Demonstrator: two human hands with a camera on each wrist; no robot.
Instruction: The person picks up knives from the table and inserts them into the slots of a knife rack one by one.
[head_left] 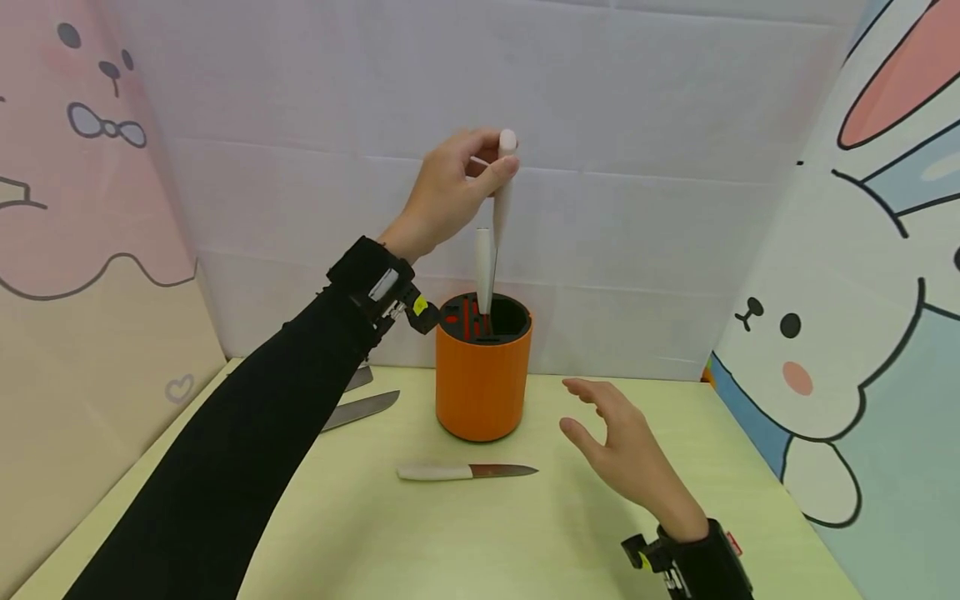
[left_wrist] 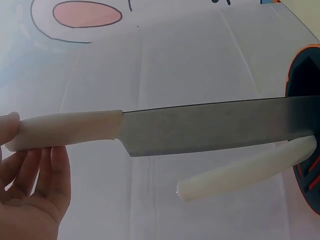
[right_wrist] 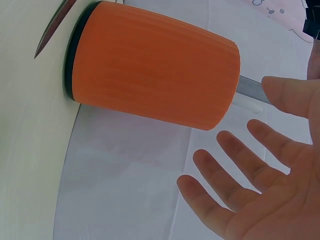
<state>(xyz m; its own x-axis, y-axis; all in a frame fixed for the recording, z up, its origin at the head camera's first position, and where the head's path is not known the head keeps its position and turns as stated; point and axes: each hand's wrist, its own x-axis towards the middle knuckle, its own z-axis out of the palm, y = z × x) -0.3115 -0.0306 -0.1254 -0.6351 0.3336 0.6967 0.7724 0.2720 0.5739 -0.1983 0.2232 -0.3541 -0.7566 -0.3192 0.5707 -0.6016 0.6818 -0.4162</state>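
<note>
My left hand (head_left: pixel 453 192) grips the white handle of a broad-bladed kitchen knife (left_wrist: pixel 215 127) near its butt end. The knife hangs upright over an orange round knife block (head_left: pixel 483 383), and its tip end overlaps the block's dark slotted top in the left wrist view. A second knife's white handle (head_left: pixel 484 267) stands up out of the block, close beside the held blade. To the right of the block, my right hand (head_left: pixel 626 454) hovers over the table with spread fingers and nothing in them. In front of the block lies a small white-handled knife (head_left: pixel 438 472).
Behind my left sleeve (head_left: pixel 300 400), a pointed blade (head_left: pixel 365 409) and part of another blade (head_left: pixel 361 378) lie on the pale table (head_left: pixel 420 542); their handles are hidden. A white cloth wall (head_left: pixel 637 208) stands at the back, with cartoon-printed panels on both sides.
</note>
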